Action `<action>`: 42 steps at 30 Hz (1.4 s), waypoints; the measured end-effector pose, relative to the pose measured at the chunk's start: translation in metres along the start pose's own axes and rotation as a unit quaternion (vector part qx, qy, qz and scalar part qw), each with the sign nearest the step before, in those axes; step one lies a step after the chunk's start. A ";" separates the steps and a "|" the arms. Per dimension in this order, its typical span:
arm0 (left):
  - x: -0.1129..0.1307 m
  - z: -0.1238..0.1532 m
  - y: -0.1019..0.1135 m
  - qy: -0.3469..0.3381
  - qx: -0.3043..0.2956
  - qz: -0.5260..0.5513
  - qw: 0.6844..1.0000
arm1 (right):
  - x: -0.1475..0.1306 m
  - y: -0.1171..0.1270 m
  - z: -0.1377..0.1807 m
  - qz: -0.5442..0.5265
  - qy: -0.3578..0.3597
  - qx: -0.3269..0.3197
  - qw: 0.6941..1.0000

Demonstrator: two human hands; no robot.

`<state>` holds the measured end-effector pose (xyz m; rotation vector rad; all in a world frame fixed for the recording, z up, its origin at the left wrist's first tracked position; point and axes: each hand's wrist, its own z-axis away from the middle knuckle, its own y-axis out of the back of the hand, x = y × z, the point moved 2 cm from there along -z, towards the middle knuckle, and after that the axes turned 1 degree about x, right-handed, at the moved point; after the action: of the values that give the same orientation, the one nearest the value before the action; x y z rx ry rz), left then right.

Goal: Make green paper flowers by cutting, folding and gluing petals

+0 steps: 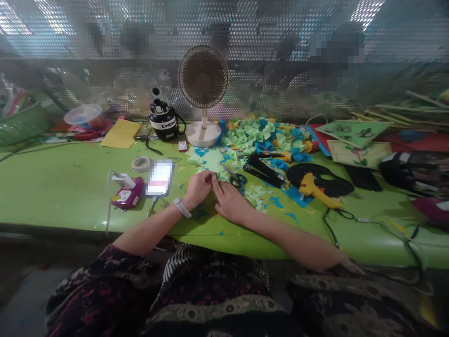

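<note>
My left hand (199, 188), with a pale band on its wrist, is closed, its fingertips pinched together. Against them rest the fingertips of my right hand (229, 200), its thumb and fingers drawn together too. Whatever is between the fingertips is hidden or too small to name. Just beyond the right hand lie dark-handled scissors (238, 179) on light green paper scraps (212, 159). A black stapler (264, 172) is further right. Behind it spreads a heap of folded green, blue and yellow paper pieces (256, 133).
A lit phone (160, 178) and a purple box (129, 195) lie left. A fan (203, 84) and a black bottle (164, 120) stand at the back. A yellow glue gun (317, 191) with its cord lies right. The green tabletop (63, 187) has its edge near my body.
</note>
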<state>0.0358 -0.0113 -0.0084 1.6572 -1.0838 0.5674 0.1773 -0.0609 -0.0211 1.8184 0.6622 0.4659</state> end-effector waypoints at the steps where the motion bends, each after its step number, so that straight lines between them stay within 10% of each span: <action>1: -0.001 -0.002 0.002 0.008 0.000 0.021 1.000 | -0.001 0.004 0.000 0.009 0.010 0.013 1.000; 10: -0.005 -0.011 0.004 0.117 -0.019 0.277 0.953 | 0.026 0.037 -0.002 -0.046 -0.067 0.174 0.981; 22: 0.006 -0.006 0.006 0.098 -0.121 0.216 0.964 | 0.047 0.037 -0.009 -0.205 -0.164 0.203 0.943; 32: 0.000 -0.006 0.002 0.120 -0.116 0.322 0.932 | 0.059 0.025 -0.013 -0.506 -0.275 0.151 0.803; 42: 0.001 -0.007 0.001 0.126 -0.106 0.307 0.937 | 0.054 0.023 -0.013 -0.472 -0.245 0.138 0.836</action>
<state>0.0364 -0.0050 -0.0047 1.0072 -1.4136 0.9933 0.2157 -0.0227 0.0048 1.5222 1.1761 -0.7678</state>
